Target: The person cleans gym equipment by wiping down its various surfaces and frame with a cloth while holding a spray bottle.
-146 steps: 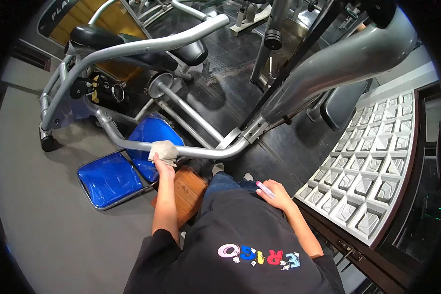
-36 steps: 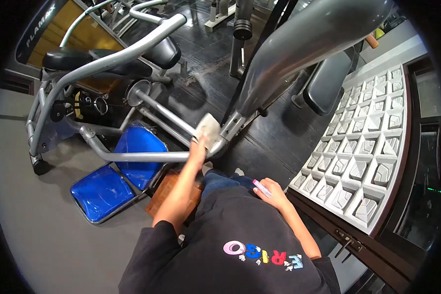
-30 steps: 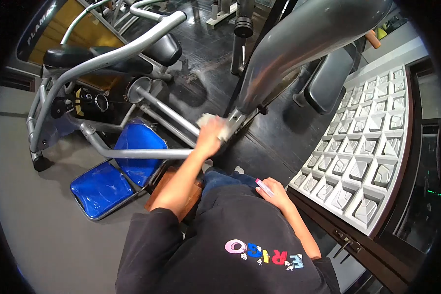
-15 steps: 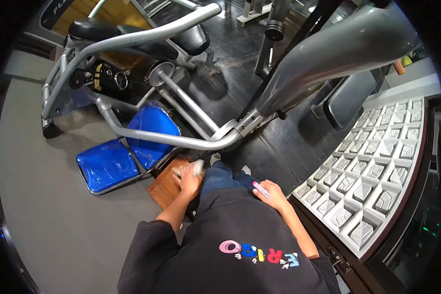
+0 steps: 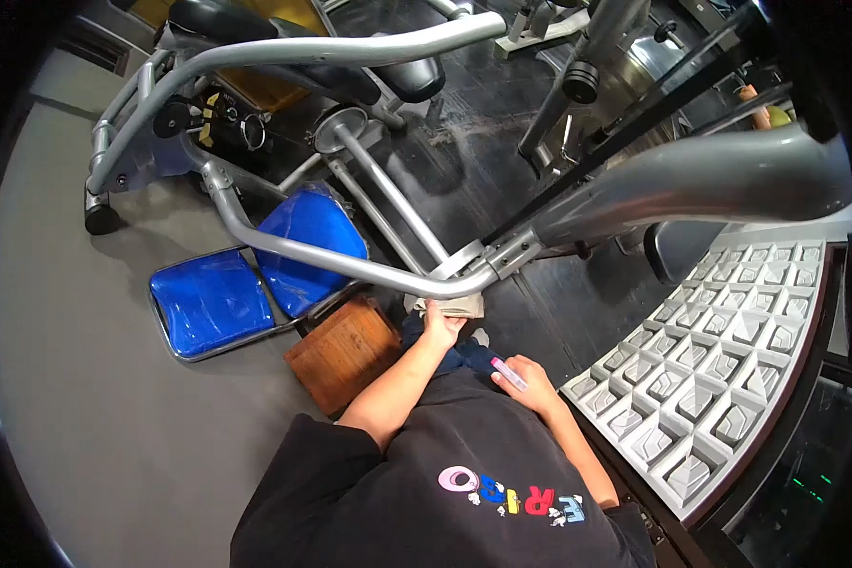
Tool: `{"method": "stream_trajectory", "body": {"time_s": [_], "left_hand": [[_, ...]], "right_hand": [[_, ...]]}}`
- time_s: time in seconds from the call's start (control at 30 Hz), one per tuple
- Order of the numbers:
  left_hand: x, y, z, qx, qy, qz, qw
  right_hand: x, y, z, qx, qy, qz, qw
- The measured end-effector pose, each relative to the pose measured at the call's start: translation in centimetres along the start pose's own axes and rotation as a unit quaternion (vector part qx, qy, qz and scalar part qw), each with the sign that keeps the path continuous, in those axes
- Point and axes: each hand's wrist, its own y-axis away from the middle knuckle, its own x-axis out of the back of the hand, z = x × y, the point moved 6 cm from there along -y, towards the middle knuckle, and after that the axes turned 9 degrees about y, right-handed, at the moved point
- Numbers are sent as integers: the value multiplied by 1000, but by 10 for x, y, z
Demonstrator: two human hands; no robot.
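"Item one?"
"One beige cloth (image 5: 465,308): at twelve o'clock of the left hand (image 5: 441,327), near edge gripped between thumb and fingers. Silver frame bar (image 5: 398,277) just beyond; contact cannot be told."
"Item two?"
"One pink-ended tube (image 5: 509,374), clasped in the right hand (image 5: 534,386), four o'clock of the left."
"Nearby?"
"Blue chair (image 5: 213,301), nine o'clock of the left hand."

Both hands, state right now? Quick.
Left hand: grip closed, holding a folded cream-coloured cloth.
Right hand: grip closed, holding a slim, pale, pink-ended tube.
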Motion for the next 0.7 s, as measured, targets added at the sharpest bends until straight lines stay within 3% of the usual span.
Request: {"method": "stream_trajectory", "body": {"time_s": [0.07, 0.13, 0.2, 0.23, 0.4, 0.6, 0.7], "left_hand": [[-9, 7, 9, -3, 17, -9, 1000], [-14, -3, 28, -75, 21, -140, 987], [-30, 3, 56, -9, 29, -218, 976], [-26, 14, 69, -27, 53, -139, 988], [6, 0, 140, -58, 121, -36, 990], [30, -8, 251, -169, 93, -93, 977], [40, -18, 278, -182, 79, -54, 979]], "right_hand": [[0, -4, -3, -6, 10, 9, 1000], [0, -9, -9, -6, 5, 17, 1000], [-1, -18, -10, -7, -5, 41, 999], [-3, -22, -12, -11, -4, 30, 999], [-9, -46, -29, -9, 1, 12, 1000], [-7, -64, -50, -4, -10, 2, 1000], [-6, -60, -48, -16, -12, -12, 1000]]}}
